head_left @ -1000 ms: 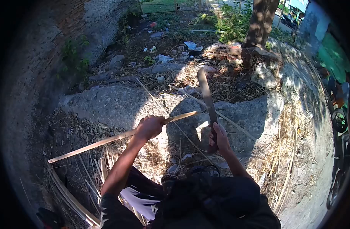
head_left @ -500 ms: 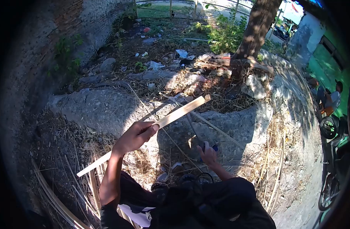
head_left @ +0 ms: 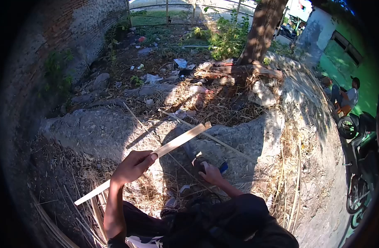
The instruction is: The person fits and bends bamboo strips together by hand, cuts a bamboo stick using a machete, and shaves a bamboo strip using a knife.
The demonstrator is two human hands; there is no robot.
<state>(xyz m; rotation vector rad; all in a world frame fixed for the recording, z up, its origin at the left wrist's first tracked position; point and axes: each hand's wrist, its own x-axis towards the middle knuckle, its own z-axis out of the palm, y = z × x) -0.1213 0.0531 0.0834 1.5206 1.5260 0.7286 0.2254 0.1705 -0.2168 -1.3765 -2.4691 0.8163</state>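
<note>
A pale split strip of wood or bamboo (head_left: 179,141) slants up to the right, gripped near its middle by my left hand (head_left: 135,165), whose fingers and thumb close on it. My right hand (head_left: 211,173) is wrapped round the dark handle of a long knife (head_left: 199,162). The knife's blade points up and left and passes partly behind the strip. Beneath both hands lie the rough stone ledge (head_left: 235,136) and dry straw.
A thin strip (head_left: 222,144) lies across the ledge. Long strips (head_left: 53,223) lie at lower left. A tree trunk (head_left: 261,33) rises behind the ledge. Two people sit at right by a green wall (head_left: 338,66), near motorbikes (head_left: 355,128).
The strip in my left hand has been turned, its upper end now raised and wider side showing. The knife has gone from upright to low, tilted left behind the strip. The view has shifted right.
</note>
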